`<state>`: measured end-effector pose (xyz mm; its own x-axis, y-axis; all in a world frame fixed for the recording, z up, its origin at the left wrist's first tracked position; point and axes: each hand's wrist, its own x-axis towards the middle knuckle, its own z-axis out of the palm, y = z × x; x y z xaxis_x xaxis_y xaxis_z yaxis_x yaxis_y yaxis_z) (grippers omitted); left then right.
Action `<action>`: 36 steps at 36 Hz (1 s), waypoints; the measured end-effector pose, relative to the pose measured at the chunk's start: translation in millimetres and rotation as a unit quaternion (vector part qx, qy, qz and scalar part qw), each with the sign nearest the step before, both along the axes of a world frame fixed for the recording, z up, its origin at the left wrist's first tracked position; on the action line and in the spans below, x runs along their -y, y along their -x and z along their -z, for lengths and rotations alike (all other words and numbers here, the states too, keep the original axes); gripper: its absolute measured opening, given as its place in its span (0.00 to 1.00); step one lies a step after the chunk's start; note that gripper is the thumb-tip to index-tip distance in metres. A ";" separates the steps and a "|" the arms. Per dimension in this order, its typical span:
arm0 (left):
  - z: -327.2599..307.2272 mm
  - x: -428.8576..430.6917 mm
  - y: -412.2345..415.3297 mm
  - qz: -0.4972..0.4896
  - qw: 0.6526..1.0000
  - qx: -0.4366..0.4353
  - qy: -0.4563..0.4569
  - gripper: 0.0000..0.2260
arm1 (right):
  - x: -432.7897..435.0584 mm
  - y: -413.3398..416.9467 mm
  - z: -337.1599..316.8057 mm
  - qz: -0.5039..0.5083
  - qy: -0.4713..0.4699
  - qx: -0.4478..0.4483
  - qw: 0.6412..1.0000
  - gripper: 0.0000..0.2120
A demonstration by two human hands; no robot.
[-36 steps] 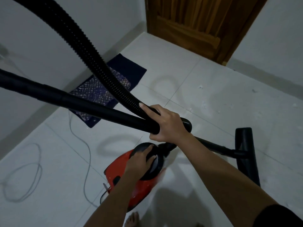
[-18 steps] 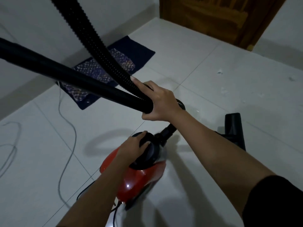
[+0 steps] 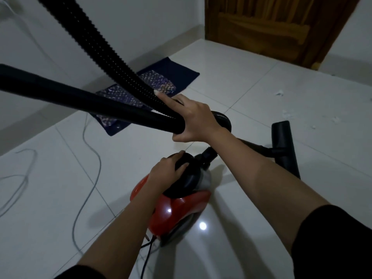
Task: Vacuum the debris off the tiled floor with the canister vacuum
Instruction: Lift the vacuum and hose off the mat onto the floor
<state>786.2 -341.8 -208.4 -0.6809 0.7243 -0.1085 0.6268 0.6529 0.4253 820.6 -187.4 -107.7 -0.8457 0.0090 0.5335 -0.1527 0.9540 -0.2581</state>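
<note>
Right hand (image 3: pixel 193 122) is wrapped tight around the smooth black tube (image 3: pixel 80 99), right where the ribbed hose (image 3: pixel 104 49) meets it, with the index finger lying straight along the hose. Left hand (image 3: pixel 168 171) has its fingers curled over the black handle (image 3: pixel 187 178) on top of the red canister vacuum (image 3: pixel 181 208), which is down low by the tiled floor (image 3: pixel 251 81) (can't tell if it's actually resting on it). The floor head (image 3: pixel 283 146) sits on the tiles just past the right forearm. The debris (image 3: pixel 279 93) is a scatter of white bits further out to the right, well apart from the head. A blue mat (image 3: pixel 171 73) lies by the wall, a grey cord (image 3: pixel 90 158) loops on the left, and a wooden door (image 3: pixel 261 27) stands at the back.
</note>
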 end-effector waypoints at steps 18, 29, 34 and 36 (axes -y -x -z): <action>12.4 29.1 -4.5 -0.017 1.000 -0.025 -0.004 0.24 | 32.8 8.2 6.3 0.003 0.023 -0.002 1.000 0.48; 25.5 70.5 -27.8 -0.148 0.969 0.053 -0.189 0.18 | 53.3 16.4 18.5 -0.034 0.005 0.012 0.999 0.48; 58.1 100.2 -48.0 -0.375 0.849 0.152 -0.341 0.18 | 64.2 21.0 25.5 -0.051 0.001 0.025 0.998 0.49; 71.6 109.8 -56.1 -0.395 0.835 0.180 -0.338 0.18 | 68.8 21.9 28.8 -0.056 -0.001 0.030 0.998 0.49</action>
